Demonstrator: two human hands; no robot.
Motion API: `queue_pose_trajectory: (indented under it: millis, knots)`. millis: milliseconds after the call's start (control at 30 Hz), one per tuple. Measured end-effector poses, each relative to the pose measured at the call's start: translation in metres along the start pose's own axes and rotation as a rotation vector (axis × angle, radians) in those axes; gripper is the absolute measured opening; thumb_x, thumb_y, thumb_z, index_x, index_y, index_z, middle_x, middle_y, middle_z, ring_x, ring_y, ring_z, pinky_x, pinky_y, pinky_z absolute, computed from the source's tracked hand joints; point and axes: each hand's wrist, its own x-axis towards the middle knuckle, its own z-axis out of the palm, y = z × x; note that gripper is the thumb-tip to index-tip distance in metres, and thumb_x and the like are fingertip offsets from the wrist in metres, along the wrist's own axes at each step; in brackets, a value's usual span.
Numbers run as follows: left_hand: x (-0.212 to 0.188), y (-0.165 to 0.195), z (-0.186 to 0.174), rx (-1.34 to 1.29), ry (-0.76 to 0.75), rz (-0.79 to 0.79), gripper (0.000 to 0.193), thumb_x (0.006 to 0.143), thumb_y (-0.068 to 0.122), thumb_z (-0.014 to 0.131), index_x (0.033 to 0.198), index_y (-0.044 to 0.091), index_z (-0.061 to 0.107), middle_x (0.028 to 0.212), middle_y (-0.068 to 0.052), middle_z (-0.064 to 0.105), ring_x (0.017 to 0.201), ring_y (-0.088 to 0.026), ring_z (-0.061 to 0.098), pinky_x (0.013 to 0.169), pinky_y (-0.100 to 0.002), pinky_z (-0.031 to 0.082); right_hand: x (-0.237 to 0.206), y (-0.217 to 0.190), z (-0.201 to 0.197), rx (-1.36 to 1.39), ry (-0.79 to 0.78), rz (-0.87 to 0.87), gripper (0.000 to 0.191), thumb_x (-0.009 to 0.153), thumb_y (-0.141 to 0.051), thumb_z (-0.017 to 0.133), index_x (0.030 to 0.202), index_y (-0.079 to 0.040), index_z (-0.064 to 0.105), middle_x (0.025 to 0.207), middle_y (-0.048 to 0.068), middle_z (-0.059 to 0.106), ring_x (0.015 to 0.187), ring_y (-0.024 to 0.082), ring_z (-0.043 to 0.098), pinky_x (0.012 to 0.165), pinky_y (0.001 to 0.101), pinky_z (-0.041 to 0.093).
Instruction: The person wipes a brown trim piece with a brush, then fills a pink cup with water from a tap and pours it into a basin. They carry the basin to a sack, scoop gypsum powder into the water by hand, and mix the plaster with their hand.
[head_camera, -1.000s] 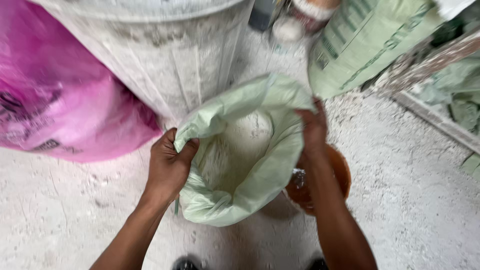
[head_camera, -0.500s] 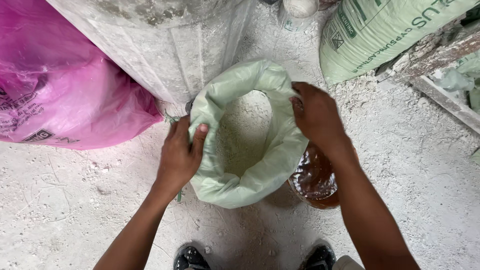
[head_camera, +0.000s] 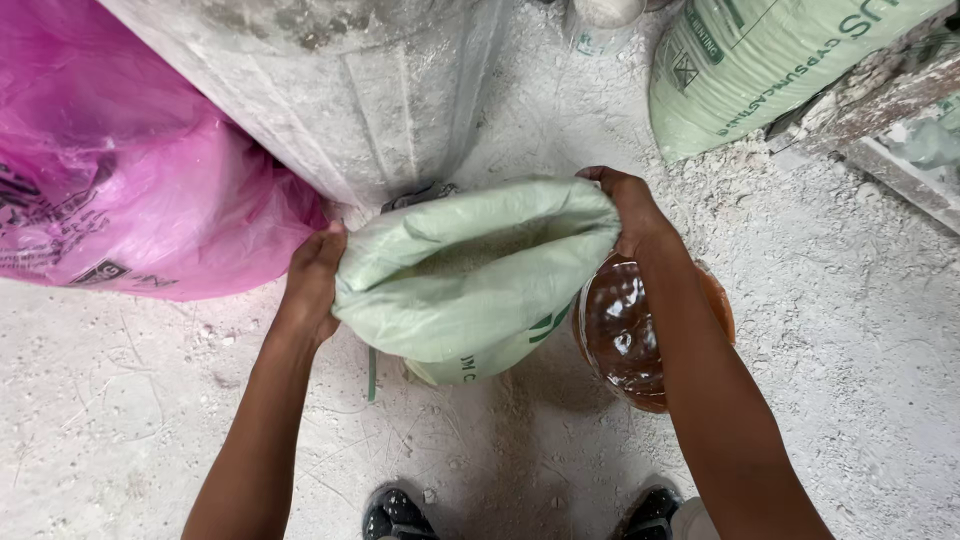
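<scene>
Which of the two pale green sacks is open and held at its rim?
The near green sack in the middle: left hand and right hand grip its open rim. The other green sack, top right, lies untouched beyond them.

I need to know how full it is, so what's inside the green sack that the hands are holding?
The green sack has its mouth squeezed nearly flat between the left hand and right hand. Only pale inner lining shows; any contents are hidden.

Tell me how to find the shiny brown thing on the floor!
Find the big grey drum at the top. Below it, both hands hold a pale green sack. The brown bag sits on the sack's right, under the right arm: the only glossy, see-through orange-brown thing there.
</scene>
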Motion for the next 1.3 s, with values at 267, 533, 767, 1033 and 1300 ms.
queue_pose_trajectory:
  millis: [267,533,767,1033,1300]
  knots:
    - [-0.074,0.006,0.032,0.378,-0.011,-0.329,0.071,0.094,0.045,0.064,0.131,-0.004,0.027,0.096,-0.022,0.064,0.089,-0.037,0.078,0.075,-0.044,0.062,-0.039,-0.013,0.017,-1.292,0.077,-1.158,0.048,0.095,-0.032,0.061,0.135,-0.005,0.061,0.116,0.021,0.070,0.104,0.041,0.064,0.083,0.0546,0.053]
    - [-0.051,-0.081,0.069,-0.617,0.023,-0.161,0.042,0.082,-0.008,0.053,0.121,-0.001,0.041,0.104,-0.016,0.060,0.096,-0.033,0.061,0.082,-0.046,0.058,0.008,0.030,0.092,-1.318,0.076,-0.497,0.036,0.106,-0.040,0.053,0.119,-0.008,0.062,0.098,0.019,0.075,0.094,0.036,0.072,0.084,0.0521,0.053]
    - [-0.060,-0.100,0.039,-0.623,-0.223,-0.485,0.045,0.060,0.008,0.049,0.103,-0.003,0.058,0.089,-0.015,0.062,0.093,-0.037,0.067,0.093,-0.061,0.054,0.063,-0.007,0.046,-0.542,0.047,-0.390,0.039,0.103,-0.042,0.056,0.119,-0.007,0.062,0.116,0.015,0.071,0.107,0.026,0.070,0.093,0.0387,0.055]
    - [-0.049,-0.013,0.002,0.330,-0.408,-0.237,0.081,0.088,0.048,0.053,0.154,0.009,0.027,0.144,-0.020,0.054,0.125,-0.034,0.060,0.105,-0.053,0.048,-0.003,-0.002,0.057,-1.323,0.410,-1.082,0.024,0.102,-0.028,0.065,0.104,-0.004,0.059,0.100,0.019,0.061,0.097,0.033,0.060,0.080,0.0483,0.049]
    - [-0.049,0.020,0.077,0.835,-0.191,0.336,0.074,0.093,0.024,0.070,0.148,-0.003,0.028,0.124,-0.038,0.060,0.103,-0.050,0.066,0.087,-0.051,0.055,-0.067,0.084,0.085,-1.723,-0.984,0.045,0.028,0.100,-0.025,0.053,0.119,-0.008,0.066,0.122,0.013,0.067,0.110,0.027,0.066,0.094,0.0454,0.048]
